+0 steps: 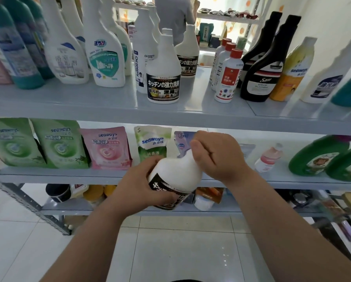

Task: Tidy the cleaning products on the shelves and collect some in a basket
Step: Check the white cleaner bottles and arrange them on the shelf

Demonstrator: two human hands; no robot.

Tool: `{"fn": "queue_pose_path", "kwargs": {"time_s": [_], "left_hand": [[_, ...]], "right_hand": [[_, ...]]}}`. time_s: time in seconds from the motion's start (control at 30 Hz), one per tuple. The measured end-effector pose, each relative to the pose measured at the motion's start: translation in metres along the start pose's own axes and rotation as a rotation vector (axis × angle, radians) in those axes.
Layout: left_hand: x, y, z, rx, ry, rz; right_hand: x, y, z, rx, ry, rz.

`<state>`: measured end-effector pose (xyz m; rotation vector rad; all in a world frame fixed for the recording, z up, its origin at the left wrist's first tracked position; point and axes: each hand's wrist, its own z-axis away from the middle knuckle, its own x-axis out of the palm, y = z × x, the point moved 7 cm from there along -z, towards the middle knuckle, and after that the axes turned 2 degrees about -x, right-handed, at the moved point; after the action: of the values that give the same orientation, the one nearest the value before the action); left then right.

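Gripping the white bottle (176, 171) mid-frame: left hand (142, 180) round the labelled base, right hand (217, 157) wrapped over the neck. Tilted, neck toward upper right; matching bottle (163, 78) directly above, on upper shelf (89, 100).

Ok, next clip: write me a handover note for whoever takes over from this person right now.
Left hand grips the label end of the white bottle; right hand is curled round its neck.
The bottle is tilted, held in front of the middle shelf.
Two matching bottles stand on the upper shelf.
Done: cannot tell; no basket is in view.
Left: probably set this bottle beside its matches or in the basket, then go on tidying.
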<state>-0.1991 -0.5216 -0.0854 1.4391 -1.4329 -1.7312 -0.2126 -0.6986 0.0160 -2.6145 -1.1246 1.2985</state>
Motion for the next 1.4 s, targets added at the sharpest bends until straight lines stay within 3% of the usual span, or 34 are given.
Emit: {"fn": "queue_pose_path", "kwargs": {"time_s": [0.07,0.17,0.23,0.33,0.43,0.63,0.93,1.07,1.23,1.4], "left_hand": [[-0.001,-0.005,0.003,-0.033,-0.005,0.087],[-0.007,-0.013,0.006,-0.065,0.053,0.181],[-0.014,-0.018,0.008,-0.075,0.092,0.304],[-0.019,-0.019,0.01,-0.078,0.084,0.557],[-0.019,-0.024,0.009,-0.135,0.066,0.823],[-0.023,-0.032,0.0,-0.162,0.054,0.875],[-0.02,0.02,-0.061,-0.045,0.003,0.493],[-0.038,0.076,-0.1,0.115,0.064,0.101],[-0.089,0.11,-0.137,0.241,0.372,-0.184],[-0.124,0.157,-0.166,0.37,0.532,-0.354]], "right_hand": [[0.008,0.002,-0.001,0.121,0.004,-0.119],[0.031,0.004,0.004,0.396,-0.104,-0.381],[0.049,0.002,0.016,0.486,-0.184,-0.509],[0.07,-0.008,0.031,0.548,-0.256,-0.71],[0.078,-0.014,0.035,0.589,-0.222,-0.86],[0.079,-0.019,0.03,0.642,-0.153,-0.874],[0.043,0.029,-0.003,0.681,0.129,-0.973],[0.01,0.057,-0.031,0.609,0.267,-0.887],[-0.021,0.093,-0.062,0.572,0.425,-0.746],[-0.019,0.123,-0.086,0.546,0.41,-0.435]]}}
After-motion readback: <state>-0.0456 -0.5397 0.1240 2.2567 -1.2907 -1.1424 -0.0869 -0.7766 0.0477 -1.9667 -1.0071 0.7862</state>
